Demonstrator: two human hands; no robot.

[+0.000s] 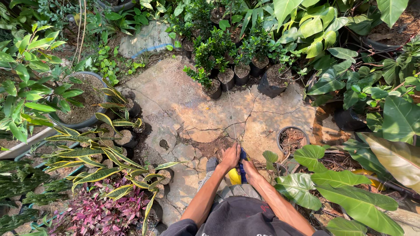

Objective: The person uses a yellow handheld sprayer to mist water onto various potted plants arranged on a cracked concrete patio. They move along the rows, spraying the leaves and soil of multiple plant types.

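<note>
Both of my hands meet low in the middle of the view, over a yellow and blue sprayer (236,174) held in front of my body. My left hand (230,157) grips its blue top, fingers wrapped around it. My right hand (250,167) clasps the sprayer from the right side. A thin stream of water (231,113) rises from the sprayer toward a row of small dark green shrubs in black nursery bags (226,78). Below the hands lies a patch of wet brown soil (214,146) on cracked concrete paving (175,100).
A black pot of soil (292,140) stands right of my hands. Large-leaved plants (345,192) crowd the right side. On the left are striped snake plants (94,153), a purple-leaved plant (100,209) and a big round grey pot (85,98). My shoe (211,164) rests on the paving.
</note>
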